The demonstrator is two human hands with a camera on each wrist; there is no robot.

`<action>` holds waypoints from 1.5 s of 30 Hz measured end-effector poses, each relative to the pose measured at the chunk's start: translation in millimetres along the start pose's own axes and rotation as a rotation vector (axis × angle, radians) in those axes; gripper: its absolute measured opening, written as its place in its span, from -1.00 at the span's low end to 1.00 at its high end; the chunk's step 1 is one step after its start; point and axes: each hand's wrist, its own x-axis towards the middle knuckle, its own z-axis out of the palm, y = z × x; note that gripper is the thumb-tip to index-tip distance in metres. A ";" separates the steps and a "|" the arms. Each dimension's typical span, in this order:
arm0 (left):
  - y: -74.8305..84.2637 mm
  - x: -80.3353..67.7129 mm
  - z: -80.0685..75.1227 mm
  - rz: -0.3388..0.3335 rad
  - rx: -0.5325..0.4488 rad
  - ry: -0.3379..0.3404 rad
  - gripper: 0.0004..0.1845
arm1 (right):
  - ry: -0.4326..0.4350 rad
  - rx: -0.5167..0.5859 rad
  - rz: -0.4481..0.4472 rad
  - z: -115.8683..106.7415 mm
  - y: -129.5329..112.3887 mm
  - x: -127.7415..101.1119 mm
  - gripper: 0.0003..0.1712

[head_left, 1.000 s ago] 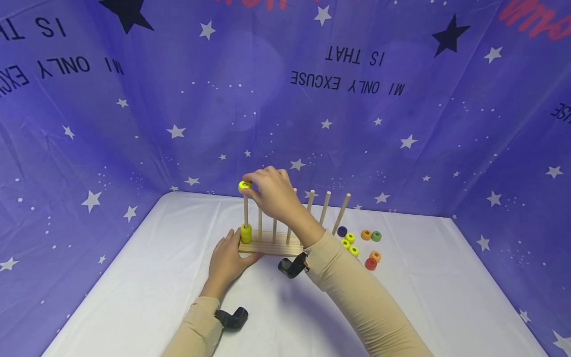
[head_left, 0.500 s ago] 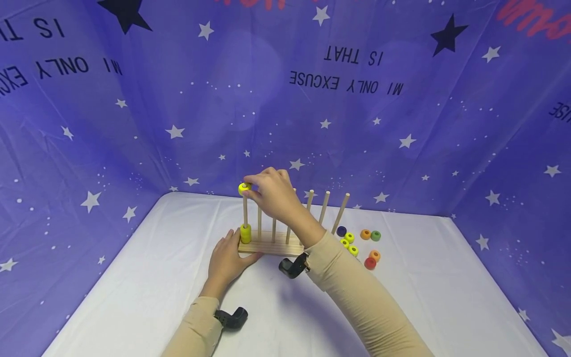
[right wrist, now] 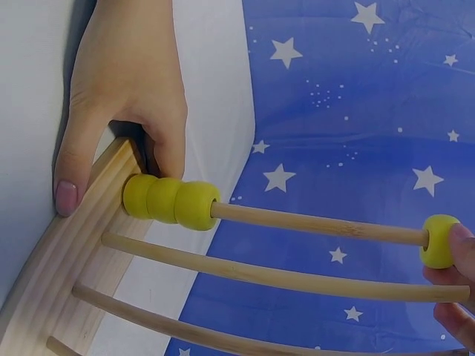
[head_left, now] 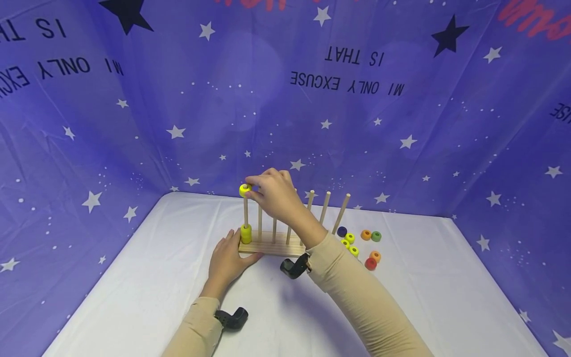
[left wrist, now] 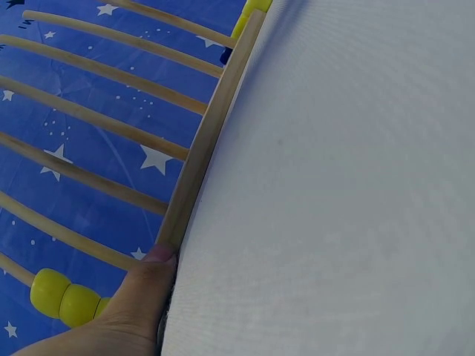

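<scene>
My right hand pinches a yellow bead between thumb and fingers at the top of the leftmost peg. In the right wrist view the peg runs into this bead. Three yellow beads sit stacked at the foot of the same peg. My left hand grips the left end of the wooden base, thumb along the front edge and fingers round the end. In the left wrist view the thumb presses on the base's edge. The other pegs in view carry no beads.
Right of the rack lie loose beads on the white cloth: dark blue, several yellow, orange, green and red. My right forearm covers part of the rack. A purple starred curtain surrounds the table.
My right hand has lowered the yellow bead slightly at the top of the leftmost peg. The left hand has stayed on the base.
</scene>
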 end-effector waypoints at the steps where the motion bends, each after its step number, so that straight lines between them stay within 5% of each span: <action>1: 0.3 0.0 -0.2 -0.001 0.001 -0.003 0.07 | 0.001 0.002 -0.001 -0.2 0.2 -0.2 -0.61; 20: -2.2 1.1 1.3 0.000 0.018 -0.016 0.10 | 0.028 0.021 -0.017 0.7 4.0 -2.6 -0.62; 45: 0.2 -0.1 1.2 -0.034 -0.012 -0.034 0.10 | 0.353 0.112 -0.135 -46.0 42.5 -55.1 -0.59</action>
